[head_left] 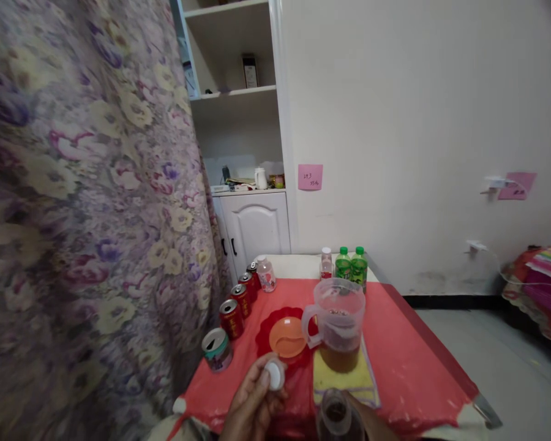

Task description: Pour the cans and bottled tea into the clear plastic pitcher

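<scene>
Near the table's front edge, my left hand (252, 401) pinches a round white bottle cap (274, 375) between thumb and fingers. My right hand (365, 413), partly cut off by the lower edge, is wrapped round a bottle (337, 422) with dark contents and an uncapped mouth. Just beyond the bottle, a clear plastic measuring jug (338, 318) with brown liquid at its base stands on a folded yellow cloth (344, 386). Left of the jug sits a red scalloped plate (264, 327) with an orange dish (288, 337) in it.
Several red cans (232, 318) line the left side, with a teal-banded can (217, 350) nearest me. A pink-labelled bottle (266, 274) stands behind them. Green bottles (359, 266) and another clear bottle (326, 264) stand at the back. A floral curtain (96, 214) hangs on the left.
</scene>
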`<control>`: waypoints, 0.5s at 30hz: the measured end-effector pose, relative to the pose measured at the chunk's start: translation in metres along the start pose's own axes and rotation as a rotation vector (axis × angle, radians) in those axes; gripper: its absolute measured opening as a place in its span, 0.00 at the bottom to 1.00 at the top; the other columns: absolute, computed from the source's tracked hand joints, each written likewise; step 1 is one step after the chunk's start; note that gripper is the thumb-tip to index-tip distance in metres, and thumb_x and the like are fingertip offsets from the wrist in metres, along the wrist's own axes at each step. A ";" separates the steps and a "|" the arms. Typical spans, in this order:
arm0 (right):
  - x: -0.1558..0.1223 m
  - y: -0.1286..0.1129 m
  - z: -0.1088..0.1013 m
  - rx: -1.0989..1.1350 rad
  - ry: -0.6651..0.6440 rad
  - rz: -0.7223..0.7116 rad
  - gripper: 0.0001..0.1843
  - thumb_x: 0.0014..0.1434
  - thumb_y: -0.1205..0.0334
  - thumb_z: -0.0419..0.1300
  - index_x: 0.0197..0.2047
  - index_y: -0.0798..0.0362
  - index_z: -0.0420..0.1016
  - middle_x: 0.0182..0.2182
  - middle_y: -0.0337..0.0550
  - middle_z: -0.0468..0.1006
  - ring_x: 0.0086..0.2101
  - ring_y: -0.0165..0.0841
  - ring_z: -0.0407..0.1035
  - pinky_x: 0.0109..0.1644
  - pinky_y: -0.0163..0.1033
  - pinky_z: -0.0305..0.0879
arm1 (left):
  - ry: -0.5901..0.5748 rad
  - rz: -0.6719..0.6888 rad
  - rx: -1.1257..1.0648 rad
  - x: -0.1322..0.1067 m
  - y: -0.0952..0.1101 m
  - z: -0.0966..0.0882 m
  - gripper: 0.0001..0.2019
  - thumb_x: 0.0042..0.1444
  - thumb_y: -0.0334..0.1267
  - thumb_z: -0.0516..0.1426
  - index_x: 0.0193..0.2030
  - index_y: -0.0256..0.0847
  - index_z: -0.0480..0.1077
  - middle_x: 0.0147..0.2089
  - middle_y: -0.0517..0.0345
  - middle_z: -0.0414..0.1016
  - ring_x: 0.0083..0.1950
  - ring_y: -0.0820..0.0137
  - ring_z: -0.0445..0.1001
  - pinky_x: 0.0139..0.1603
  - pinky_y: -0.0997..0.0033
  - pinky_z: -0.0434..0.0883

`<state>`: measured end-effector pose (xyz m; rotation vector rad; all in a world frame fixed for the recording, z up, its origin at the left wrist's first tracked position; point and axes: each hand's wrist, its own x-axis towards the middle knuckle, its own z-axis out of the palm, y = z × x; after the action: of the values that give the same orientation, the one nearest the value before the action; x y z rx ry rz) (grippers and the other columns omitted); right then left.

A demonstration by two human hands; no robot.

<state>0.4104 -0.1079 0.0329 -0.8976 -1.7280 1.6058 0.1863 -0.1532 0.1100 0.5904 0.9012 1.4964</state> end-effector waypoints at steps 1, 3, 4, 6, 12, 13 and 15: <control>-0.004 -0.006 -0.001 0.006 0.018 -0.011 0.37 0.49 0.33 0.63 0.52 0.52 0.78 0.49 0.54 0.81 0.52 0.51 0.73 0.62 0.55 0.61 | 0.023 0.008 -0.026 0.004 -0.001 -0.005 0.21 0.44 0.44 0.71 0.46 0.43 0.77 0.42 0.56 0.81 0.37 0.71 0.78 0.40 0.73 0.74; -0.015 -0.020 -0.005 0.002 0.070 -0.034 0.36 0.48 0.36 0.65 0.52 0.53 0.78 0.49 0.55 0.81 0.54 0.52 0.72 0.64 0.54 0.60 | 0.074 0.032 -0.055 0.012 -0.004 -0.018 0.22 0.43 0.41 0.72 0.47 0.43 0.76 0.43 0.56 0.82 0.39 0.72 0.78 0.42 0.75 0.74; -0.021 -0.026 -0.008 -0.023 0.105 -0.065 0.34 0.48 0.39 0.67 0.53 0.52 0.78 0.51 0.54 0.81 0.56 0.53 0.70 0.66 0.54 0.57 | 0.101 0.038 -0.054 0.015 -0.004 -0.024 0.23 0.42 0.40 0.73 0.46 0.43 0.76 0.43 0.57 0.82 0.39 0.72 0.78 0.42 0.76 0.74; -0.031 -0.033 -0.014 -0.073 0.165 -0.077 0.35 0.43 0.46 0.71 0.54 0.49 0.77 0.53 0.53 0.79 0.57 0.54 0.68 0.66 0.54 0.57 | 0.168 0.038 -0.022 0.021 -0.005 -0.038 0.26 0.38 0.39 0.74 0.46 0.42 0.75 0.40 0.58 0.82 0.36 0.72 0.79 0.40 0.75 0.75; -0.042 -0.004 -0.045 -0.051 0.388 -0.011 0.43 0.33 0.59 0.72 0.57 0.52 0.74 0.48 0.54 0.82 0.49 0.55 0.74 0.55 0.55 0.69 | 0.287 0.024 0.086 0.031 -0.011 -0.070 0.31 0.29 0.33 0.75 0.45 0.42 0.73 0.39 0.59 0.82 0.34 0.68 0.81 0.37 0.71 0.76; -0.041 0.002 -0.053 -0.049 0.419 -0.031 0.42 0.32 0.59 0.72 0.55 0.52 0.75 0.47 0.54 0.83 0.47 0.54 0.75 0.53 0.55 0.70 | 0.293 0.024 0.106 0.034 -0.013 -0.075 0.31 0.28 0.33 0.75 0.44 0.42 0.72 0.39 0.59 0.82 0.35 0.67 0.82 0.37 0.71 0.76; -0.040 0.012 -0.070 -0.071 0.520 -0.065 0.39 0.30 0.57 0.72 0.50 0.53 0.78 0.45 0.55 0.84 0.45 0.54 0.76 0.51 0.55 0.71 | 0.310 0.050 0.207 0.041 -0.017 -0.086 0.30 0.29 0.37 0.75 0.43 0.42 0.72 0.39 0.57 0.82 0.36 0.65 0.82 0.38 0.69 0.76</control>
<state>0.4913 -0.0983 0.0270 -1.1583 -1.4311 1.1416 0.1215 -0.1305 0.0414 0.5410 1.3007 1.5765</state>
